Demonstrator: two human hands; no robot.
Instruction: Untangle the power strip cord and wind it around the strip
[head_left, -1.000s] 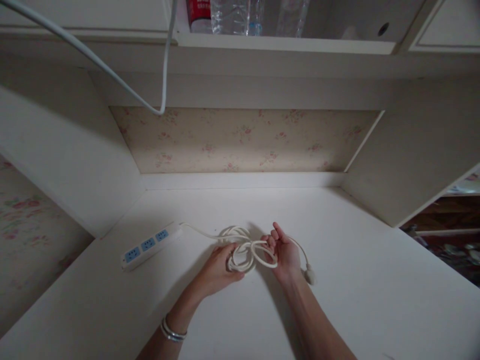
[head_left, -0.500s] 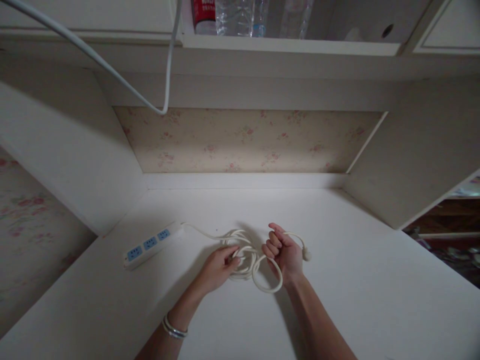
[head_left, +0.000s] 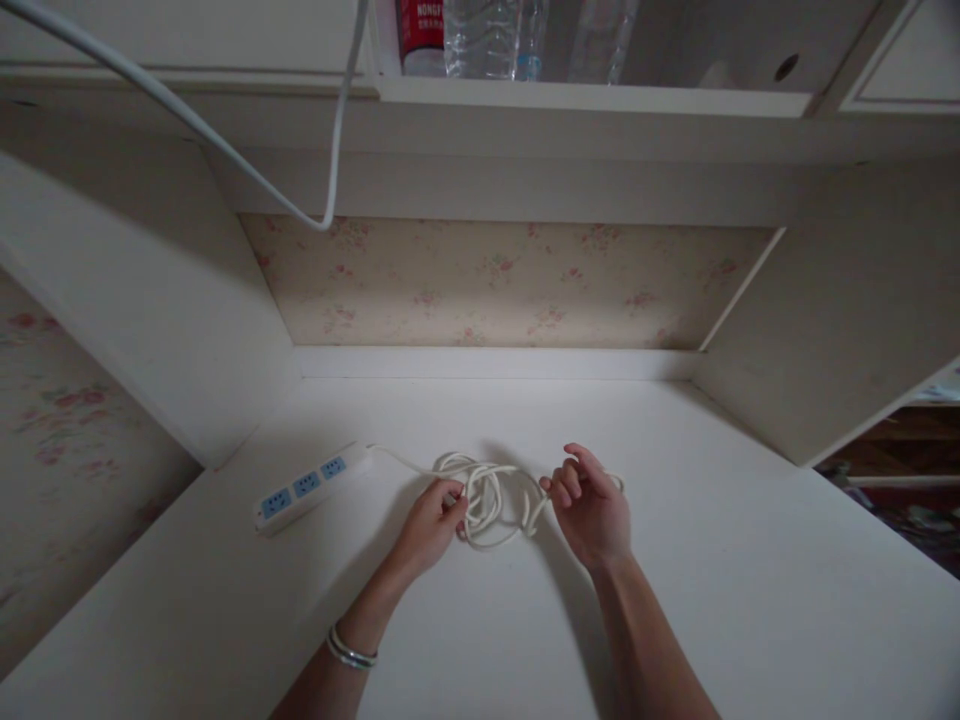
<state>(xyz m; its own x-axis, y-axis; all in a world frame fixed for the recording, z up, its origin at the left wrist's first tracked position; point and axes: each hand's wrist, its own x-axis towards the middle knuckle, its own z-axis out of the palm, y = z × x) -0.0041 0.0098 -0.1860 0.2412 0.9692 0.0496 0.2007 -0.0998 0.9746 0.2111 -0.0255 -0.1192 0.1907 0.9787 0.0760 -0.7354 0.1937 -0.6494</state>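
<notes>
A white power strip (head_left: 311, 488) with blue socket faces lies on the left of the white desk. Its white power cord (head_left: 486, 505) runs rightward into a loose, tangled coil between my hands. My left hand (head_left: 429, 525) pinches the coil's left side, thumb against fingers. On the right, my right hand (head_left: 589, 505) has its fingers curled around the cord near its free end. A short bit of that cord shows beyond the fingers; the plug is hidden behind the hand.
The white desk (head_left: 480, 650) has side panels left and right and a floral-papered back wall (head_left: 495, 285). Overhead, a shelf (head_left: 592, 97) holds clear plastic bottles (head_left: 484, 40) and a red container (head_left: 421, 35). A white bent tube (head_left: 247, 165) hangs at upper left.
My right hand has moved right, drawing the cord with it. The small loop beside it has opened out, and the plug has gone out of sight. My left hand has shifted slightly left.
</notes>
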